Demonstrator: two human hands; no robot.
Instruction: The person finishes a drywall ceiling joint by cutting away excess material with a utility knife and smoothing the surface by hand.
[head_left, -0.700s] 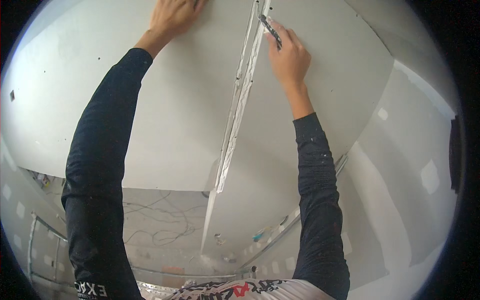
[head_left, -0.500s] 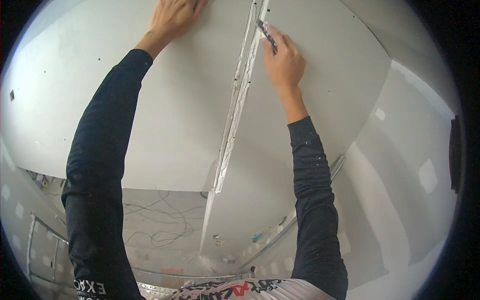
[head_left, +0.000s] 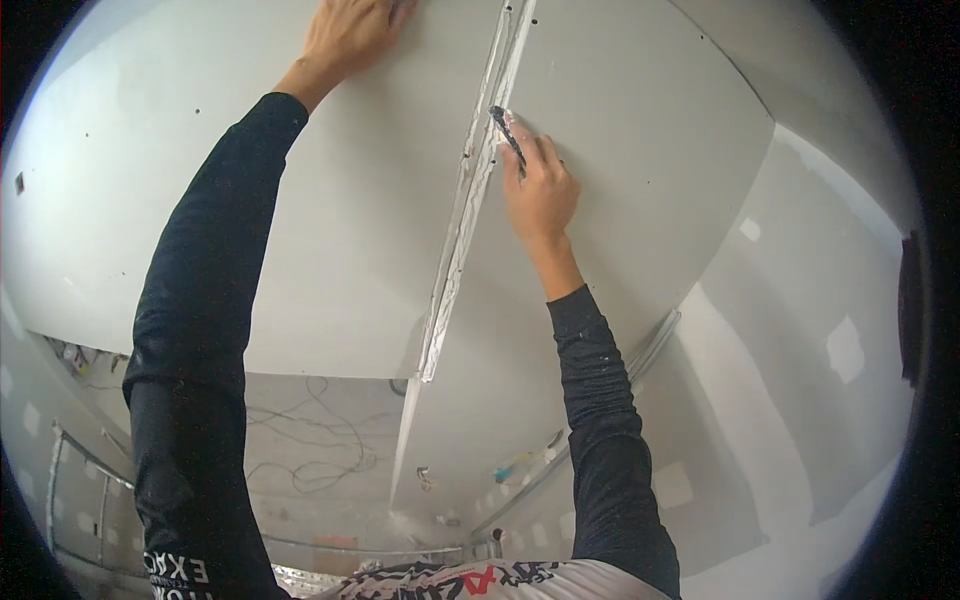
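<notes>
The chief risk sits at the tip of the dark tool (head_left: 508, 138), which the right hand (head_left: 543, 190) grips between curled fingers and thumb: it meets the seam (head_left: 455, 268) at a slant, so uneven pressure could make it skid out of the line and score the face of the right panel (head_left: 620, 210) or chip an edge. The white filler (head_left: 437, 348) along the joint looks ridged and ragged, and a tip dragged through it could tear lumps loose or smear them onto the clean board. A dark dot (head_left: 493, 161) lies just below the tool, close to the fingers (perhaps a screw head, though it is too small to be sure), and a blade catching there could jerk sideways. The grip itself may be slippery, since white smears show about the fingertips. As for position, the seam runs slantwise between the two hands, close beside the right one, with the tool's tip at its upper part and a long stretch reaching below. The left hand (head_left: 350, 35) is well apart from it, over the left panel (head_left: 350, 220); its fingers run up to the top edge of the view, so I cannot tell whether it holds anything or merely braces.
</notes>
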